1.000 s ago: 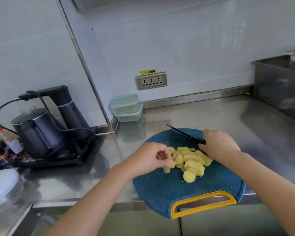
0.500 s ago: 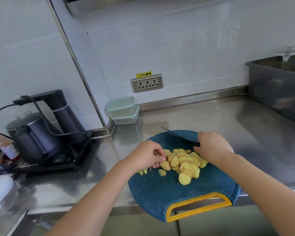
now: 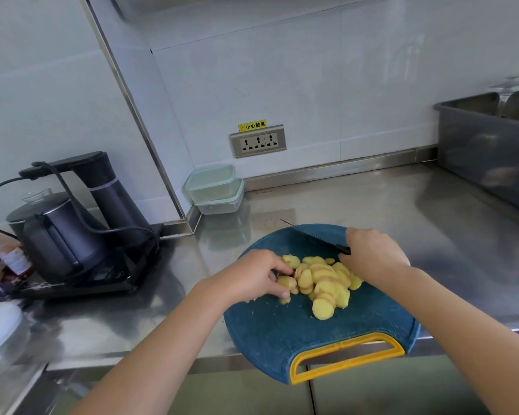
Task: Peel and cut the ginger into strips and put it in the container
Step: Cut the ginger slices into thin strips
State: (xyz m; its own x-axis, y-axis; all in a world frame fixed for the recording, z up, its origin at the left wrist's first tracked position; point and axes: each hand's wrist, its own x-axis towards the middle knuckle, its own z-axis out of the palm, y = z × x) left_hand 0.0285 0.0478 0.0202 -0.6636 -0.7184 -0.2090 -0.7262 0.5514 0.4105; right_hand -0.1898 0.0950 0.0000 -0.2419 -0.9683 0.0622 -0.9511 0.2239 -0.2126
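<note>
Here, left hand (image 3: pixel 252 280) pinches ginger slices (image 3: pixel 321 277) on the board (image 3: pixel 282 339); right hand (image 3: pixel 375 259) grips knife (image 3: pixel 312 236), tip past rim.

A kitchen, with a working rather than homely look. The counter (image 3: pixel 372 205) is stainless steel, set against white tiled walls (image 3: pixel 312 85). A black electric kettle (image 3: pixel 54 235) sits on its base at the left, 2 stacked plastic food containers (image 3: pixel 215 190) stand in the corner, and a socket panel (image 3: pixel 258 141) carries a yellow warning label (image 3: pixel 252 126). A blue cutting board (image 3: pixel 282 333) bears sliced ginger (image 3: pixel 321 280).
</note>
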